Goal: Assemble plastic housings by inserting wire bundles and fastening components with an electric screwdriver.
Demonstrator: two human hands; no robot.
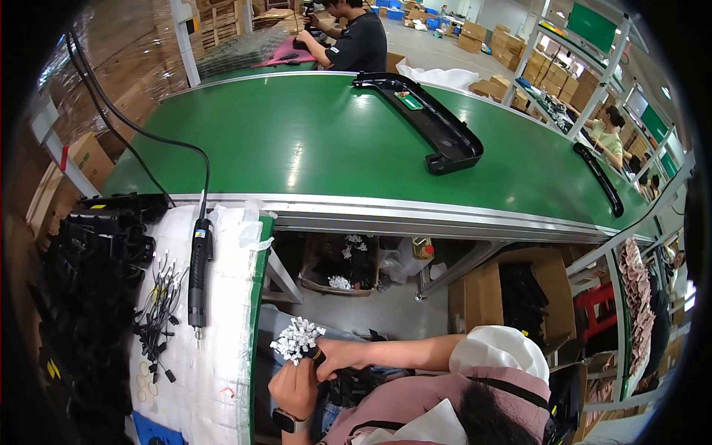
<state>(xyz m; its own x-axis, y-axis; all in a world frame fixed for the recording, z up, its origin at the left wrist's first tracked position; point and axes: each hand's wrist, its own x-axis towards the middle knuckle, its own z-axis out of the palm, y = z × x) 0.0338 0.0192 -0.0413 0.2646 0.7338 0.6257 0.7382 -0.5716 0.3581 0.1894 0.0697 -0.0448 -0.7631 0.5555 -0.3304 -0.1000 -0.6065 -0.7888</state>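
Note:
A bundle of black cables with white connectors (298, 339) is gripped between my two hands over my lap. My left hand (293, 387), with a watch on its wrist, closes round the bundle from below. Against it, the fingers of my right hand (343, 356) are closed on the dark cables just under the white ends. Black plugs at the bundle's other end hang beside my right hand. On the white padded bench top (233, 319) to the left lie a black electric screwdriver (199, 274), a loose pile of thin cables (158, 315) and several rubber bands (144, 382).
Ahead runs a green conveyor belt (245, 141) carrying a long black housing (426, 122) and a smaller black part (598, 178). Black parts (81, 297) are stacked far left. Cardboard boxes (482, 297) stand beneath. A person (356, 37) works across the belt.

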